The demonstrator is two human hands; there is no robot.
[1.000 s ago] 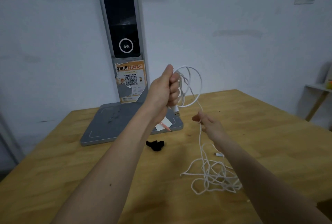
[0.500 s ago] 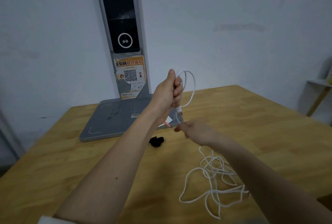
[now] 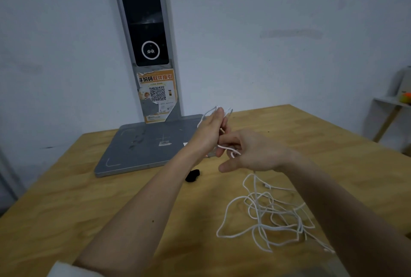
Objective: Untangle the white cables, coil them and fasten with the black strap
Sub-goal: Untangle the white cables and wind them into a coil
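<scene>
Two hands raised above a wooden table (image 3: 66,199), meeting near its middle. Left hand (image 3: 209,132) gripping a small bundle of white cable loops (image 3: 213,110), thumb up, loops poking out above the fist. Right hand (image 3: 251,152) just beside and touching it, fingers curled round a strand of the same white cable (image 3: 226,148). From under the right hand, cable hanging down to a loose white tangle (image 3: 266,214) spread on the tabletop to the right, partly hidden by the right forearm. Small black strap (image 3: 193,175) lying crumpled on the wood, untouched, just below the left wrist and near the front edge of a grey flat base (image 3: 138,150). Rising from that base, a grey upright column (image 3: 146,32) with dark screen and an orange QR-code sticker (image 3: 158,94), against a white wall.
</scene>
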